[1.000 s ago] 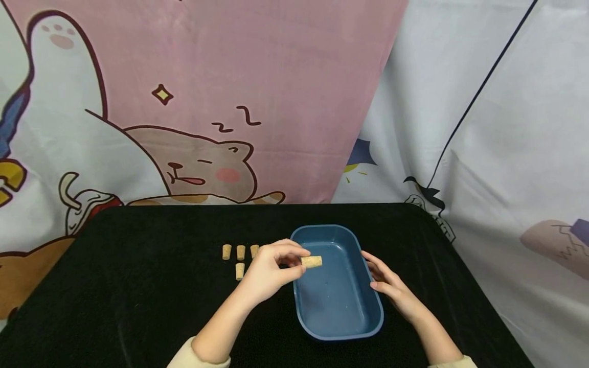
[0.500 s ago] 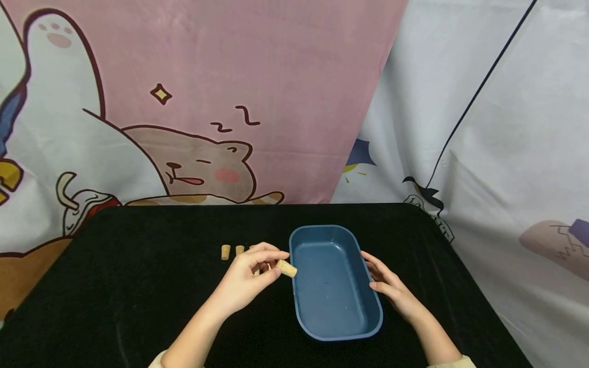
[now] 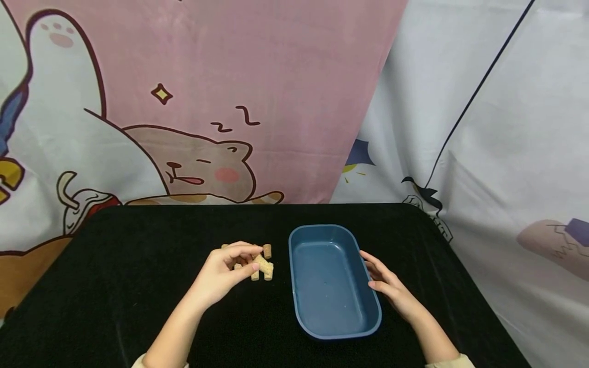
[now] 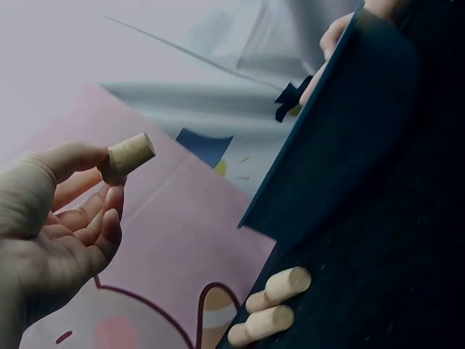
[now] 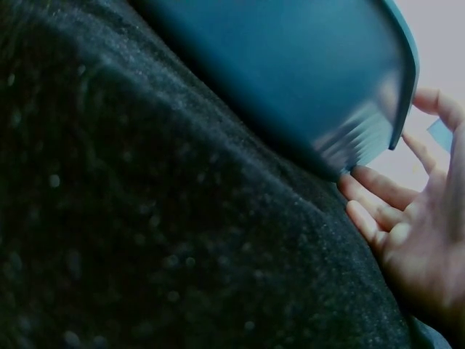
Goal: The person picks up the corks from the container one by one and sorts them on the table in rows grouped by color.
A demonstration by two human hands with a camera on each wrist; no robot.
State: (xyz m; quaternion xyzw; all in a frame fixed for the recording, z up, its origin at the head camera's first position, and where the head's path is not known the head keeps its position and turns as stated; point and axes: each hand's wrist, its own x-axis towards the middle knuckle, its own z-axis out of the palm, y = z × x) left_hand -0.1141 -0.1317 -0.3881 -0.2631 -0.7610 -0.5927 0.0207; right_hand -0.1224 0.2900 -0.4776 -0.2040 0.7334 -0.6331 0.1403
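Observation:
My left hand pinches a tan cork between thumb and fingertips, its free end sticking out past them. In the head view this cork overlaps several other corks grouped on the black cloth, part of them hidden behind the hand. The left wrist view shows the cork raised, with more corks standing lower down near the tub. To the right is a blue rectangular tub with nothing inside. Along its right wall lies my right hand, fingers extended against the outside and thumb by the rim.
A black cloth covers the table. Behind it hangs a pink and white curtain printed with cartoon animals, and white fabric continues down the right side.
My left hand has moved left with the cork, from over the tub's left side to over the group of corks. My right hand and the tub have hardly moved.

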